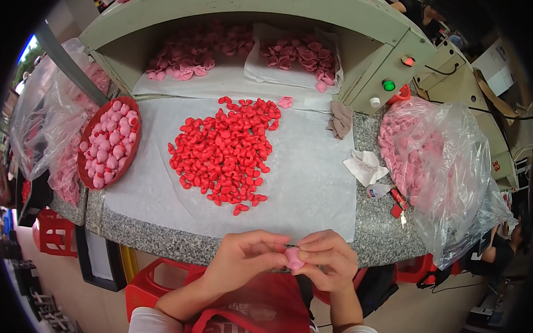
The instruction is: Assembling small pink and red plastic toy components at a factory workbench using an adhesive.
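Note:
Just in front of the table's near edge, my left hand [247, 261] and my right hand [329, 261] meet around a small, rounded pink soft piece [294, 258]. The right thumb and fingers pinch it from one side, while the left thumb and fingertips close on its other side. Fingers cover part of its shape. Beyond my hands, a heap of small red bean-shaped pieces [223, 150] lies on white sheeting [313, 162]. To the left stands a red round basket [133, 162] filled with pink ball-like pieces [106, 140], several showing red parts.
A pale green cabinet [254, 4] with pink pieces inside spans the back; its side carries a lit green button [388, 85]. Bags of pink pieces flank the table, one clear bag [454, 167] at right. Nearby lie a grey cloth [340, 119] and crumpled tissue [365, 167].

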### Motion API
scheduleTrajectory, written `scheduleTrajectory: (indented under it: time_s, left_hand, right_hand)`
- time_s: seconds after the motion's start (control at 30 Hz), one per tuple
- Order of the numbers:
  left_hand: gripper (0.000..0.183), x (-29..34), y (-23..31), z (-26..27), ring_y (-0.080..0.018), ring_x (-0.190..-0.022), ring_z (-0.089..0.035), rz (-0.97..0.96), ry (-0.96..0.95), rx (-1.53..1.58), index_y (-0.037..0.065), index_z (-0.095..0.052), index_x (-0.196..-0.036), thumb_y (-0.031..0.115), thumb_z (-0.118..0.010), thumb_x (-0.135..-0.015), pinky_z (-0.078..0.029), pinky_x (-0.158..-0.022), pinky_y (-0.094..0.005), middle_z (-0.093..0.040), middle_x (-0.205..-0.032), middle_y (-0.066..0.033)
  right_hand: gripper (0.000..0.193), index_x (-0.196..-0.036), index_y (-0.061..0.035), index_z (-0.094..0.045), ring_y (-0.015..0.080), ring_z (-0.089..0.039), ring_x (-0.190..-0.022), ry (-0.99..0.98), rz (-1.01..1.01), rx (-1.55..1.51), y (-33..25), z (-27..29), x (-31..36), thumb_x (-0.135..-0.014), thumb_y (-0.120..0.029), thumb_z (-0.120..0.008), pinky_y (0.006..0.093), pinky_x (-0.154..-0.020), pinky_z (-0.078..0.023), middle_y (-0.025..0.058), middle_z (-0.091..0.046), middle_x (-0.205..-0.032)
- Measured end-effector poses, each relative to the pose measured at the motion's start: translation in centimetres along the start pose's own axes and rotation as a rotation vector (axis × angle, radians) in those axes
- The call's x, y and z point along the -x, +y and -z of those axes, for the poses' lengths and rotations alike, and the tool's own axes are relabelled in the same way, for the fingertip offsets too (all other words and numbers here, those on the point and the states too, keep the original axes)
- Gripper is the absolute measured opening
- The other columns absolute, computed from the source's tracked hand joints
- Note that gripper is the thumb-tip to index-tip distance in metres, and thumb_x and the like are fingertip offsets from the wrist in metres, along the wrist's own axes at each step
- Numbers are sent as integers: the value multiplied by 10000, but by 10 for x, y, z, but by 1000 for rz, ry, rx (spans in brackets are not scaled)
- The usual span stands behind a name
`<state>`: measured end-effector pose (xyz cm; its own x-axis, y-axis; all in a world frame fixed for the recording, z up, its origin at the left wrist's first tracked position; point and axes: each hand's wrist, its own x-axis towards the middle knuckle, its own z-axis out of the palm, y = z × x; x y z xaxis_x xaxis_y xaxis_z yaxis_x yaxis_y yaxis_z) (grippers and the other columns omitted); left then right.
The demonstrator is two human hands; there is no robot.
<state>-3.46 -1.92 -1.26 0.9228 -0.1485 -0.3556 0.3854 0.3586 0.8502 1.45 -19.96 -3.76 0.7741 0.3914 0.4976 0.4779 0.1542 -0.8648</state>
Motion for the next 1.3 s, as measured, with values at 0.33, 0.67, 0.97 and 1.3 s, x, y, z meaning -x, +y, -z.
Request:
scheduleTrajectory:
  time_s: [0.33, 0.67, 0.97, 1.3]
  left_hand:
    - [409, -10, -16, -7, -217, -961, -548, -708, 64, -254, -65, -504, -1052, -134, -644, -673, -523, -797, -304, -458, -1084, -171]
    - [369, -10, -16, -9, -199, -946, -572, -556, 106, -344, -16, -563, -1010, -100, -667, -667, -540, -774, -290, -515, -1016, -137]
    - [338, -13, -27, -5, -182, -799, -612, -790, 198, -556, -4, -594, -923, -56, -722, -615, -539, -673, -255, -564, -905, -126]
    - [259, -15, -22, -12, -189, -838, -591, -719, 232, -600, -46, -584, -887, -109, -665, -648, -514, -668, -268, -534, -952, -147]
  right_hand:
    - [338, -1040, 30, -554, 218, -572, -896, 88, -341, -157, -20, -15, 0, -711, 79, -613, 299, -773, -476, 141, -555, -985]
    - [343, -1031, 37, -558, 150, -536, -882, 69, -309, -76, -8, -23, 5, -700, 128, -562, 248, -772, -459, 112, -488, -1004]
    - [360, -1052, 32, -534, 134, -518, -875, 148, -455, -415, -10, -35, 2, -714, 153, -511, 234, -760, -444, 84, -453, -1014]
    - [286, -993, 33, -551, 146, -495, -902, 232, -534, -493, 4, -33, 0, -724, 115, -500, 269, -788, -416, 69, -483, -923]
